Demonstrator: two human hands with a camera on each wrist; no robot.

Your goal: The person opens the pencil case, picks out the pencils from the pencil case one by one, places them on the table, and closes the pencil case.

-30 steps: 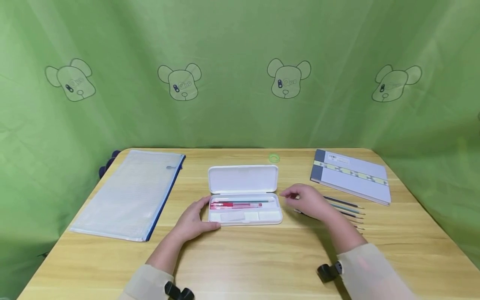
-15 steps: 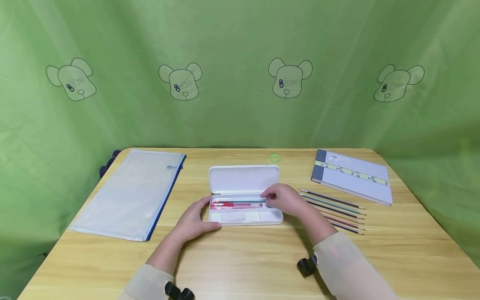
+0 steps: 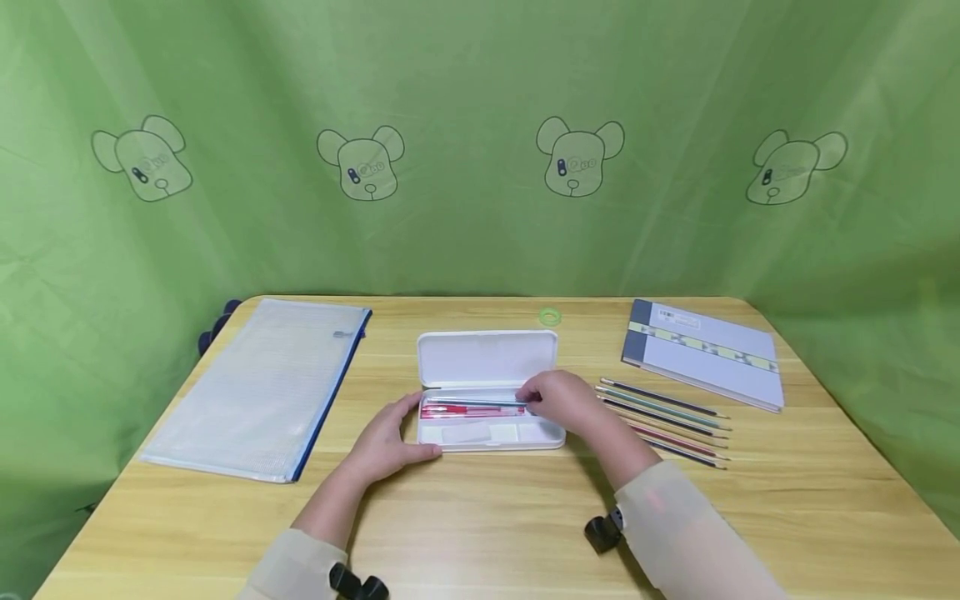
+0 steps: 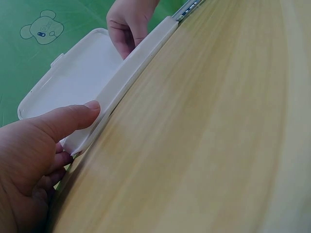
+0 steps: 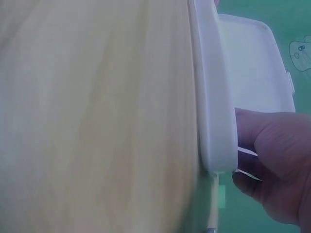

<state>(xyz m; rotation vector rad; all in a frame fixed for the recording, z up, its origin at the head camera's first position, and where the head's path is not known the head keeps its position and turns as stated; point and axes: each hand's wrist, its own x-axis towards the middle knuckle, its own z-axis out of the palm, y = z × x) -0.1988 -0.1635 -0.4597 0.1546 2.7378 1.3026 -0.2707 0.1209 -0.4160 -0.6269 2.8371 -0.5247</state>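
Observation:
The white pencil case (image 3: 542,432) lies open on the table, its lid (image 3: 487,358) tilted up at the back. Inside are a blue-green pencil (image 3: 476,402), red pens (image 3: 468,411) and a white eraser (image 3: 466,432). My left hand (image 3: 385,442) holds the case's left end; in the left wrist view its thumb (image 4: 73,119) presses the front wall while fingers curl round the end. My right hand (image 3: 558,400) reaches over the case's right part and pinches the pencil near its right end. In the right wrist view the case wall hides those fingertips.
Several pencils (image 3: 667,408) lie side by side to the right of the case. Behind them is a grey-white notebook (image 3: 705,346). A green ring (image 3: 550,317) sits at the back. To the left lies a clear zip pouch (image 3: 255,392) with a blue edge.
My right hand has moved left from beside the pencil row into the case, and the pencil there now sits slightly raised in its fingers. My left hand has stayed on the case.

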